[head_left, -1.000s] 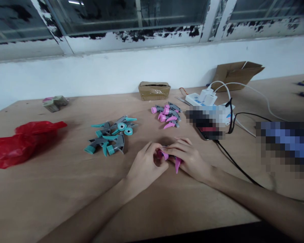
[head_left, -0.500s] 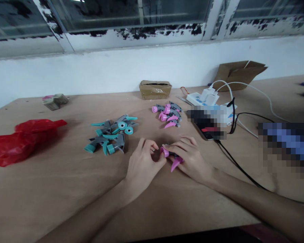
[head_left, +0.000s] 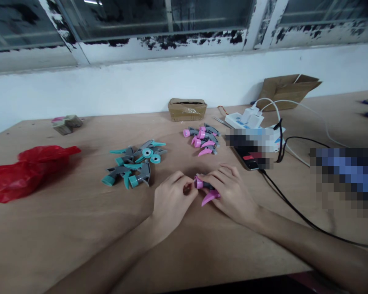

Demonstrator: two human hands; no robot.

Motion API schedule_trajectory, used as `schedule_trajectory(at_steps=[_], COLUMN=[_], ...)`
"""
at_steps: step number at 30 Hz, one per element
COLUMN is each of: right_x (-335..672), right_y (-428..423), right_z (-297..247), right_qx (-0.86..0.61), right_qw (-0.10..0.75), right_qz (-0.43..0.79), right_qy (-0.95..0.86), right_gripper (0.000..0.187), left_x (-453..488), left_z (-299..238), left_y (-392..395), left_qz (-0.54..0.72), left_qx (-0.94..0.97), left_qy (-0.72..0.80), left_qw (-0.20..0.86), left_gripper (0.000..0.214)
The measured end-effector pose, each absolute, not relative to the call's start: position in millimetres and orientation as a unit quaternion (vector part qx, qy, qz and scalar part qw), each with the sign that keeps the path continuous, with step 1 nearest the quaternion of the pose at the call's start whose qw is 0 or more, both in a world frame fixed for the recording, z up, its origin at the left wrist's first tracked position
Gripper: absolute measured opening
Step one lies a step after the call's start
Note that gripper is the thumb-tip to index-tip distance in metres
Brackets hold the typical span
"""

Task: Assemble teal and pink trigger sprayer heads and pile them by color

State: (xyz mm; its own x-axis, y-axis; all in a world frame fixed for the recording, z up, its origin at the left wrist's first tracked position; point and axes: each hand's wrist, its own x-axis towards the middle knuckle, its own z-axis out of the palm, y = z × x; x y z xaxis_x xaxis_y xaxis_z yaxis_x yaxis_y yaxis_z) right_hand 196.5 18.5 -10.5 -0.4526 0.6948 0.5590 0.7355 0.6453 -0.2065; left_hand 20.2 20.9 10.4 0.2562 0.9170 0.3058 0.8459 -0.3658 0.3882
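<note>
A pink-and-grey trigger spray head (head_left: 198, 182) lies in my right hand (head_left: 231, 194), whose fingers wrap over its grey body. Its round pink collar faces left and its pink trigger (head_left: 210, 197) points down toward me. My left hand (head_left: 174, 196) is closed in a pinch, thumb and forefinger tips together at the open end of the collar. Anything small between those tips is hidden. Beyond my hands lies a group of pink-and-grey spray heads (head_left: 205, 141). To the left is a pile of teal-and-grey spray heads (head_left: 140, 173).
A red plastic bag (head_left: 33, 171) lies at the left, with small blocks (head_left: 66, 124) behind it. A small cardboard box (head_left: 187, 110) stands by the wall. At the right are a power strip (head_left: 234, 119), a phone (head_left: 250, 161), cables and a bigger cardboard box (head_left: 290, 90).
My left thumb and forefinger have closed together at the collar's mouth. The spray head has turned slightly in my right hand, its trigger tip swinging left.
</note>
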Motion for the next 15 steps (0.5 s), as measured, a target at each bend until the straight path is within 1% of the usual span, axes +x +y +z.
schedule_trajectory(at_steps=[3,6,8,15], right_x=[203.3,211.1,213.8,210.2], right_y=[22.4,28.5,31.7,31.6], right_z=[-11.8,-13.2,-13.4,-12.1], right_qx=[-0.431,-0.442,-0.448,-0.464], right_qw=[0.333,0.361,0.377,0.429], right_qz=[-0.025,-0.008,0.015,0.179], right_qy=[-0.838,-0.821,-0.810,-0.754], right_gripper=[0.023,0.022,0.022,0.023], left_x=[6.7,-5.3,-7.9,-0.7], left_z=[10.5,8.8,6.5,3.5], left_y=[36.6,51.3,55.4,45.8], left_qz=[0.281,0.325,0.331,0.310], left_qx=[0.763,0.741,0.737,0.745], left_qy=[0.577,0.563,0.550,0.514], left_qw=[0.081,0.170,0.212,0.290], left_gripper=[0.011,0.014,0.018,0.024])
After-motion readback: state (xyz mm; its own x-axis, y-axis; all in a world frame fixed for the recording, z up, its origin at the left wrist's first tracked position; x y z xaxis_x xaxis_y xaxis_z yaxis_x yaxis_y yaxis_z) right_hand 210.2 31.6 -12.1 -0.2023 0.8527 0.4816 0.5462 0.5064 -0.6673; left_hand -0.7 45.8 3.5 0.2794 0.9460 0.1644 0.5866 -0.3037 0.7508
